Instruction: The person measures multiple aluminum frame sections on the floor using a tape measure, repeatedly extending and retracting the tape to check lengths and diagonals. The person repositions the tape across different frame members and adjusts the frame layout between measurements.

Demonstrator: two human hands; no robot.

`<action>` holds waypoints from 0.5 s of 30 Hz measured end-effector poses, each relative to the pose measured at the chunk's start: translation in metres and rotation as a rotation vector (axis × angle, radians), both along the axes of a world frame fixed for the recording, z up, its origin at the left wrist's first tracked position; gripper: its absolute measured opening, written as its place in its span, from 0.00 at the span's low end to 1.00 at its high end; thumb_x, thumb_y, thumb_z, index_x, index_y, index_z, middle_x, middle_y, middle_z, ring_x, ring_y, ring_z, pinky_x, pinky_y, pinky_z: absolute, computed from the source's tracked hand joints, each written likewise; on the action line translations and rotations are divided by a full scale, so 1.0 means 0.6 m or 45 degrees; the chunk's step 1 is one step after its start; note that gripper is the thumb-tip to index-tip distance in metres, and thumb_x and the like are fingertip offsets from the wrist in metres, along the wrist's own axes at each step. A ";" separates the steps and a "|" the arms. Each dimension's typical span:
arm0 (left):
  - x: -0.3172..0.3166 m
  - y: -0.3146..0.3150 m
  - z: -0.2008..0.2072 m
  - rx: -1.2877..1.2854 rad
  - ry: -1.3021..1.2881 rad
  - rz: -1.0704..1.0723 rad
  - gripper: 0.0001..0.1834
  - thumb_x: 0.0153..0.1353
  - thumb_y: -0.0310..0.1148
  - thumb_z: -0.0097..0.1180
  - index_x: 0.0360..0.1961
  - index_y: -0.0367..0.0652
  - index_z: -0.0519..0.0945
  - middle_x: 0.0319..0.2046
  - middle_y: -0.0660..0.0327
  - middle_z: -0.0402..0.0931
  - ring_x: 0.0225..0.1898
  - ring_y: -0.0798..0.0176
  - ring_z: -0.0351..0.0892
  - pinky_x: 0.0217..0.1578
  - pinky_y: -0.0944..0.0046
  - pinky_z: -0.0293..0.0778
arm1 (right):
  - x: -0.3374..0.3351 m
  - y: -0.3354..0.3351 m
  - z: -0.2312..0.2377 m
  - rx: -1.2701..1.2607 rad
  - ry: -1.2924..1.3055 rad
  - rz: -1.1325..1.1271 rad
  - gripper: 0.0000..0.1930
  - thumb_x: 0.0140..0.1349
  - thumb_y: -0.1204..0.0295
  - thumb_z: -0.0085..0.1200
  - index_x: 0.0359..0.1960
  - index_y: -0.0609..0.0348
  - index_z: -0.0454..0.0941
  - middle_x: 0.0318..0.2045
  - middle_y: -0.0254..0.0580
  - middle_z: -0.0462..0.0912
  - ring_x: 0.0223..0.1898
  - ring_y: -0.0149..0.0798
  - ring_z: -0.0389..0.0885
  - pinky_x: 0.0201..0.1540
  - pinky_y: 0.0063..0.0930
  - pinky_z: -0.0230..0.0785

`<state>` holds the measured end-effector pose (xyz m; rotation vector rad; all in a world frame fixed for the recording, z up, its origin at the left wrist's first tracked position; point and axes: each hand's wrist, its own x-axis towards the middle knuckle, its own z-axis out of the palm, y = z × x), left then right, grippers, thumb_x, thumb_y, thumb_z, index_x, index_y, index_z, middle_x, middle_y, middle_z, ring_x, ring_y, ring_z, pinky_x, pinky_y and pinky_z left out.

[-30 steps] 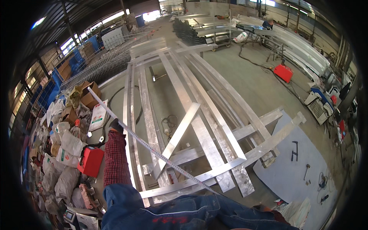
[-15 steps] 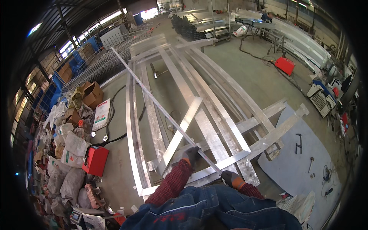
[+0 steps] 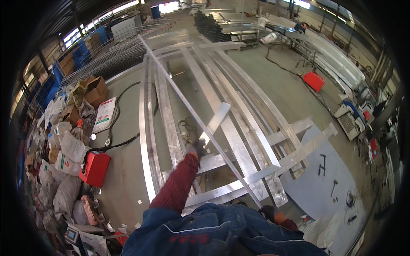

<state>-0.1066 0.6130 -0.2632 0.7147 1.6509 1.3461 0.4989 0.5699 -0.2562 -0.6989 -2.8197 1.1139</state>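
My gloved left hand (image 3: 196,149) reaches forward and is closed at the near part of a short flat metal bar (image 3: 218,119). My arm hides the bar's lower end. The bar lies slantwise over a large silver metal frame (image 3: 267,147). A long thin metal strip (image 3: 183,94) runs diagonally above the frame from far left to near right, crossing over the short bar. Close to my body, my gloved right hand (image 3: 270,212), with an orange cuff, is closed around the strip's near end.
Cross beams (image 3: 309,143) support the frame. On the left stand a red box (image 3: 95,167) with a black cable and a heap of sacks (image 3: 68,196). At right, a grey sheet (image 3: 311,179) bears a clamp (image 3: 322,164) and a hammer (image 3: 334,187). Another person (image 3: 300,27) is far back.
My left hand has left the long strip and moved forward to the short bar. My right hand has drawn nearer my body with the strip's end. The view has shifted slightly.
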 end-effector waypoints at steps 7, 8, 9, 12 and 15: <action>0.249 -0.289 -0.099 -0.565 1.029 -0.521 0.42 0.58 0.59 0.63 0.72 0.58 0.68 0.71 0.50 0.65 0.72 0.39 0.63 0.73 0.30 0.50 | -0.389 0.284 -0.013 0.339 0.002 0.234 0.10 0.60 0.62 0.58 0.37 0.51 0.87 0.38 0.52 0.88 0.41 0.56 0.86 0.43 0.46 0.76; 0.253 -0.304 -0.100 -0.591 1.079 -0.589 0.42 0.58 0.60 0.62 0.72 0.57 0.68 0.70 0.52 0.67 0.72 0.41 0.63 0.74 0.31 0.46 | -0.444 0.320 -0.007 0.484 -0.016 0.296 0.11 0.57 0.60 0.58 0.36 0.50 0.87 0.37 0.53 0.87 0.40 0.57 0.85 0.43 0.48 0.76; 0.264 -0.321 -0.100 -0.587 1.135 -0.647 0.43 0.58 0.62 0.61 0.72 0.57 0.68 0.70 0.53 0.68 0.72 0.42 0.64 0.76 0.33 0.43 | -0.495 0.351 -0.001 0.416 -0.093 0.355 0.12 0.56 0.60 0.58 0.35 0.50 0.87 0.36 0.53 0.87 0.39 0.58 0.85 0.42 0.49 0.75; 0.277 -0.333 -0.103 -0.674 1.213 -0.674 0.43 0.57 0.62 0.62 0.72 0.57 0.68 0.69 0.54 0.69 0.71 0.45 0.65 0.76 0.34 0.39 | -0.604 0.411 0.009 0.047 -0.134 0.220 0.10 0.59 0.62 0.55 0.32 0.51 0.86 0.34 0.50 0.87 0.36 0.54 0.86 0.38 0.47 0.75; 0.291 -0.332 -0.108 -0.698 1.300 -0.581 0.42 0.58 0.61 0.61 0.71 0.57 0.70 0.69 0.56 0.69 0.71 0.47 0.66 0.77 0.37 0.40 | -0.674 0.450 0.007 -0.660 -0.144 0.141 0.07 0.60 0.65 0.55 0.30 0.52 0.83 0.30 0.47 0.86 0.32 0.52 0.84 0.35 0.43 0.74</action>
